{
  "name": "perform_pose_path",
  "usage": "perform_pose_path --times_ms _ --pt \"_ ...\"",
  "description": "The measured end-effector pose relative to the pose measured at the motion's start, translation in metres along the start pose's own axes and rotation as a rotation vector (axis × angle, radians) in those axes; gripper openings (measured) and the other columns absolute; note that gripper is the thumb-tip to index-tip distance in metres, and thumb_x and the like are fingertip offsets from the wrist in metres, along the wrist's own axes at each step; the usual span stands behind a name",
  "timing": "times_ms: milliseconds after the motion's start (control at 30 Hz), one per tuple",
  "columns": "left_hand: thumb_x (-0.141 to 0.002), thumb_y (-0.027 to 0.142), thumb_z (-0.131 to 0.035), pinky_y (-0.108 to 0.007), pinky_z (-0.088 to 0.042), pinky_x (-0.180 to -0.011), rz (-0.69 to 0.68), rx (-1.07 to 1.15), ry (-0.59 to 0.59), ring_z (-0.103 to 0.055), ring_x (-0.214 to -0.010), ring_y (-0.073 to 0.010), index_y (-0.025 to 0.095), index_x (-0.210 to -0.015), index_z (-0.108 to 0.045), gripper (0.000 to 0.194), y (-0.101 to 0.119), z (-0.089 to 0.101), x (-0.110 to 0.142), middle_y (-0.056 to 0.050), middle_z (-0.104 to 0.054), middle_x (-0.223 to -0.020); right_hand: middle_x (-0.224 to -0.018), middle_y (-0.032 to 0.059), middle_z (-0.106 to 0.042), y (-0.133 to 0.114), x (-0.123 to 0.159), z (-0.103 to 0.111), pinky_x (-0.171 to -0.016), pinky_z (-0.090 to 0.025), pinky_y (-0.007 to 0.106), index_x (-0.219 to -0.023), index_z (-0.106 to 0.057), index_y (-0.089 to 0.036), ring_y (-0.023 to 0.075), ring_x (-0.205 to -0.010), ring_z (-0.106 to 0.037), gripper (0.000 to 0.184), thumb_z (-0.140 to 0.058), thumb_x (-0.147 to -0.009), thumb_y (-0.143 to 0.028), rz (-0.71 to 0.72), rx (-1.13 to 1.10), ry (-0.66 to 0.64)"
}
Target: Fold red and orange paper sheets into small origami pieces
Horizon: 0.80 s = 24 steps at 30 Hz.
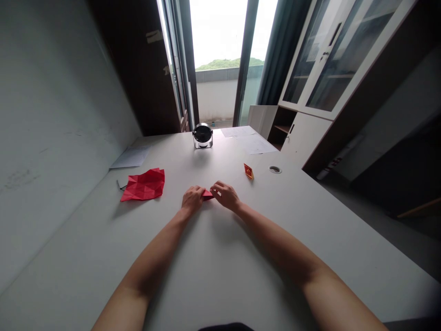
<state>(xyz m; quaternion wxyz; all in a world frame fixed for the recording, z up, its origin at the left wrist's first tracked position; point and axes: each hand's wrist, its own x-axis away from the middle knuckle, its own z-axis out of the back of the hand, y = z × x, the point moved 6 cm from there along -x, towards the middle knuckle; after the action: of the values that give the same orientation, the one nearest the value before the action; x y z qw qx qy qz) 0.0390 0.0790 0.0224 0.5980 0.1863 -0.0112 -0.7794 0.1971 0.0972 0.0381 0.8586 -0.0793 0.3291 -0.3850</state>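
Note:
Between my hands, just above the white table [220, 257], is a small folded piece of red paper [207, 195]. My left hand [193, 198] grips its left side with the fingers closed. The fingers of my right hand [225, 195] are curled and pinch the paper's right end. Part of the folded paper is hidden behind the fingers. To the left lies a larger sheet of creased red paper [144, 185], opened out, with a thin dark cord at its left edge. A small orange-red folded paper piece [248, 171] stands on the table to the right.
A round black device on a metal stand [202, 135] stands near the table's far edge. White papers [257, 143] lie at the far right, and another sheet [130, 157] lies by the left wall. A round cable hole [274, 169] is near the right edge.

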Motion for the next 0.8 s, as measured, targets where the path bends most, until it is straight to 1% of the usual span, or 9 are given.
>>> perform_pose_path --times_ms 133,200,267,367,467,567,667,733,800 --pt "-0.097 0.023 -0.048 -0.031 -0.049 -0.086 0.072 0.022 0.042 -0.062 -0.103 -0.0216 0.030 -0.123 -0.065 0.031 -0.005 0.002 0.001 -0.005 -0.066 -0.115 -0.106 0.0066 -0.065 -0.002 -0.001 0.005 -0.088 -0.046 0.030 -0.105 -0.068 -0.024 0.0181 -0.096 -0.061 0.025 -0.045 -0.102 -0.034 -0.017 -0.022 0.045" --pt "-0.099 0.026 -0.047 -0.030 -0.049 -0.084 0.114 0.052 0.069 -0.064 -0.098 -0.0207 0.030 -0.124 -0.065 0.031 -0.009 0.003 0.001 -0.006 -0.066 -0.115 -0.110 0.0082 -0.064 -0.002 -0.001 0.005 -0.093 -0.047 0.032 -0.109 -0.067 -0.024 0.0203 -0.104 -0.060 0.024 -0.047 -0.101 -0.034 -0.022 -0.023 0.074" --pt "-0.100 0.030 -0.045 -0.029 -0.049 -0.083 0.150 0.092 0.093 -0.066 -0.097 -0.0203 0.029 -0.123 -0.066 0.031 -0.012 0.005 0.001 -0.006 -0.067 -0.115 -0.114 0.0088 -0.063 -0.002 -0.001 0.004 -0.094 -0.048 0.033 -0.114 -0.064 -0.024 0.0212 -0.107 -0.060 0.023 -0.050 -0.100 -0.035 -0.018 -0.032 0.091" --pt "-0.102 0.036 -0.042 -0.029 -0.049 -0.081 0.176 0.152 0.128 -0.066 -0.096 -0.0204 0.028 -0.121 -0.067 0.032 -0.013 0.010 0.001 -0.006 -0.068 -0.115 -0.116 0.0086 -0.063 -0.001 -0.001 -0.003 -0.089 -0.050 0.033 -0.123 -0.059 -0.024 0.0202 -0.102 -0.063 0.031 -0.058 -0.096 -0.037 -0.037 -0.068 0.089" --pt "-0.103 0.041 -0.037 -0.028 -0.047 -0.078 0.172 0.207 0.157 -0.066 -0.092 -0.0196 0.027 -0.118 -0.068 0.037 -0.011 0.013 0.000 -0.005 -0.071 -0.109 -0.109 0.0071 -0.068 0.000 -0.001 -0.009 -0.087 -0.050 0.033 -0.130 -0.055 -0.024 0.0197 -0.096 -0.065 0.042 -0.065 -0.092 -0.039 -0.080 -0.105 0.077" --pt "-0.104 0.044 -0.032 -0.026 -0.045 -0.074 0.163 0.248 0.158 -0.066 -0.087 -0.0185 0.026 -0.115 -0.069 0.042 -0.008 0.013 0.000 -0.004 -0.073 -0.102 -0.097 0.0035 -0.072 -0.001 0.000 -0.013 -0.085 -0.050 0.032 -0.131 -0.054 -0.026 0.0193 -0.091 -0.068 0.042 -0.065 -0.092 -0.040 -0.113 -0.147 0.048" --pt "-0.104 0.047 -0.031 -0.025 -0.044 -0.071 0.177 0.271 0.140 -0.067 -0.085 -0.0185 0.027 -0.119 -0.068 0.044 -0.007 0.012 0.000 -0.003 -0.075 -0.099 -0.092 0.0006 -0.073 -0.004 0.000 -0.015 -0.080 -0.050 0.031 -0.132 -0.052 -0.029 0.0175 -0.081 -0.069 0.041 -0.061 -0.094 -0.040 -0.141 -0.205 -0.003" --pt "-0.104 0.048 -0.032 -0.025 -0.045 -0.072 0.176 0.293 0.129 -0.068 -0.085 -0.0192 0.028 -0.124 -0.065 0.044 -0.007 0.011 0.000 -0.003 -0.075 -0.099 -0.096 0.0011 -0.073 -0.005 0.001 -0.015 -0.079 -0.051 0.031 -0.134 -0.050 -0.029 0.0174 -0.081 -0.069 0.043 -0.060 -0.094 -0.041 -0.150 -0.219 -0.019" --pt "-0.104 0.047 -0.032 -0.026 -0.046 -0.073 0.168 0.322 0.120 -0.069 -0.086 -0.0201 0.030 -0.131 -0.062 0.043 -0.007 0.011 0.000 -0.002 -0.076 -0.101 -0.106 0.0043 -0.071 -0.007 0.001 -0.014 -0.082 -0.051 0.032 -0.133 -0.051 -0.027 0.0194 -0.090 -0.068 0.044 -0.062 -0.093 -0.042 -0.142 -0.181 0.001"
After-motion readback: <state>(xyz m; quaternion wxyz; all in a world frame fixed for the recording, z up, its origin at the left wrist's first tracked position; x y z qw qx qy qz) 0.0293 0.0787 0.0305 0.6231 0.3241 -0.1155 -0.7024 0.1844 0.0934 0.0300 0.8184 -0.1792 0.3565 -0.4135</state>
